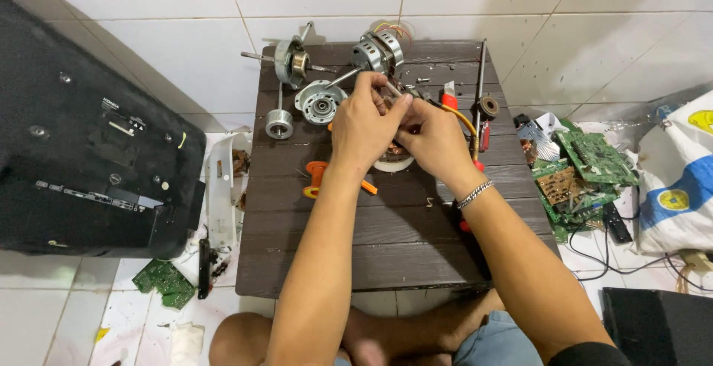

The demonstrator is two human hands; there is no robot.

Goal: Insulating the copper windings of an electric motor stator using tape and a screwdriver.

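Two hands on a motor coil at the far middle of the tabletop [386, 240].
Left hand [365, 124] and right hand [431, 139] both clench the coil [392, 159]; motor housing [319, 102] lies just left.

Table [386, 240]: dark brown slats. Floor tiles [148, 9]: white. Circuit boards [590, 158]: green. Motor end cover [319, 102] and rotor [291, 60]: silver-grey. Scissors [318, 178]: orange handles. TV back panel [82, 150]: black. Sack [679, 180]: white, blue band, yellow marks. Bracelet [475, 193]: silver.
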